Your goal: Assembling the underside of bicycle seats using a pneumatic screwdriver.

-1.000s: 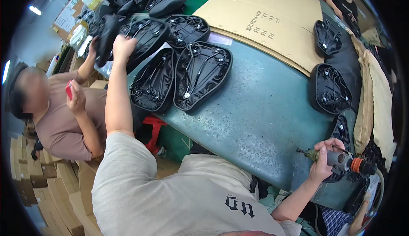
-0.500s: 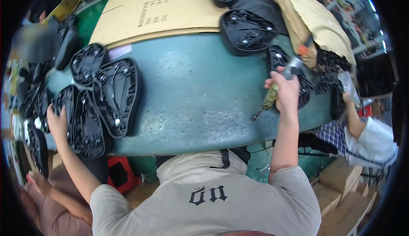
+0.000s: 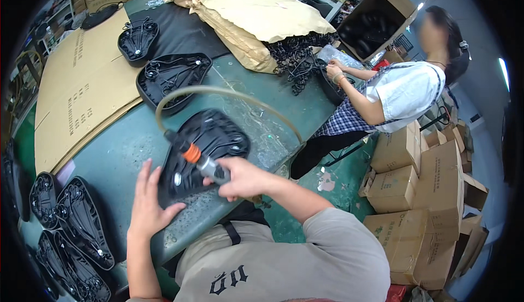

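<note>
A black pear-shaped saddle, underside up, lies in front of me near the table's front edge. My right hand is wrapped round a grey air screwdriver with an orange ring, held over the saddle's near side. From the tool's black end a yellowish hose arcs away to the right. The tool's tip is hidden. My left hand rests with fingers spread at the saddle's left edge; whether it touches is hard to tell.
Several similar saddles lie at the left, and another saddle lies beyond mine. Flat cardboard covers the table's left side. A paper sack spills black metal parts. A co-worker stands at the right, before stacked cartons.
The view has swung right. My left hand has left the saddles on the left, and my right hand has brought the screwdriver over a saddle that now lies before me.
</note>
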Demonstrator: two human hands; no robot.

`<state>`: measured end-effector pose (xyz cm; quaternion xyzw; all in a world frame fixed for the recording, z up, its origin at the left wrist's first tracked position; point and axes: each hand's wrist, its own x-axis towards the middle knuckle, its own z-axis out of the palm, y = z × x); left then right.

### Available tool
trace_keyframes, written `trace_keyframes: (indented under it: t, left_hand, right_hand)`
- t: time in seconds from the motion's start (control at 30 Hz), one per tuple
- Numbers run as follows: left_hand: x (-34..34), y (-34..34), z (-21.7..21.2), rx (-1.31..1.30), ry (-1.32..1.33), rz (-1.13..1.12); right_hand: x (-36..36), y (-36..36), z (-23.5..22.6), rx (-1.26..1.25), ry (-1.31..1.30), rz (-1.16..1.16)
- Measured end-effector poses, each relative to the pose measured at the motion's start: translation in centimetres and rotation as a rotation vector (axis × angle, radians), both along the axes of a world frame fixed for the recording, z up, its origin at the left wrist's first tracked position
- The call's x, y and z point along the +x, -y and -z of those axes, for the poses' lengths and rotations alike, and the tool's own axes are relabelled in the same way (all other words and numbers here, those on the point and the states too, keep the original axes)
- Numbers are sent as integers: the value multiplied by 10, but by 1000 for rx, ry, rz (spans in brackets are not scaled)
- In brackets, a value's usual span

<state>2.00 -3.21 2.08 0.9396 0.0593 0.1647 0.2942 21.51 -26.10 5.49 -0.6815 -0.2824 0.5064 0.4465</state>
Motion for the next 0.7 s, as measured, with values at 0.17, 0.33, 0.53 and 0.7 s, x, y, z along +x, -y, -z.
trace_keyframes:
  t: [0.17,0.33,0.53,0.7]
  left_hand:
    - [16,16,22,-30,29,148]
    - [20,12,34,77,214,89]
    - [12,9,52,-47,315,53]
    - [2,3,57,-81,316,23]
  right_hand:
    - [-27,8,-46,498,-77,179]
    - [-26,-26,-70,1095,87,144]
    - [-36,-70,-69,1127,317,72]
    - [-34,-113,-53,1078,185,-39]
